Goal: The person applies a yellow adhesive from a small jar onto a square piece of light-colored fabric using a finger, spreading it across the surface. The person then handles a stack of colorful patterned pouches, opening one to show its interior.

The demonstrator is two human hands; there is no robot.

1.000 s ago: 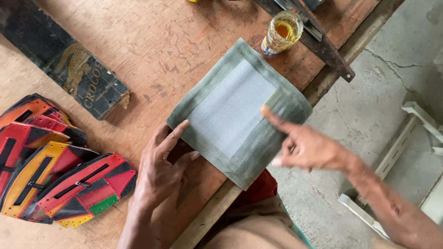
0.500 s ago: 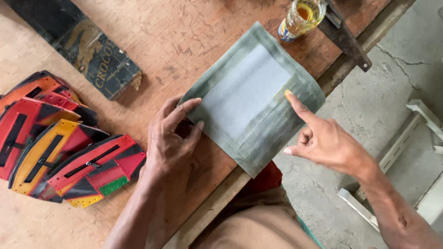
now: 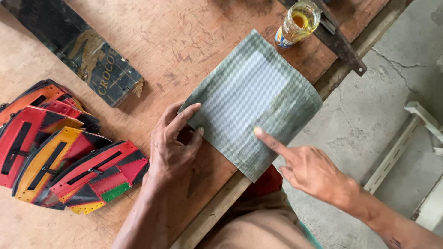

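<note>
Left hand (image 3: 173,147) spread flat, we're pinning fabric sheet (image 3: 251,101) on counter (image 3: 152,41); right hand (image 3: 310,169) forefinger is rubbing its edge; next needs steady pressure.

Worn wooden tabletop (image 3: 152,50), scratched and brown, filling most of the view from above. At left lay a fanned stack of flat patchwork pieces (image 3: 60,161) in red, orange, yellow and black, with a small green patch, stitched at the edges and slotted down the middle. Above them rested a long dark strip (image 3: 78,55), angled across the wood, printed with a pale animal figure. Near the far edge stood a small glass jar (image 3: 297,23) holding amber liquid, just beside a dark metal bar (image 3: 341,46). To the right, cracked grey concrete floor (image 3: 369,129) and a white frame (image 3: 406,138).
</note>
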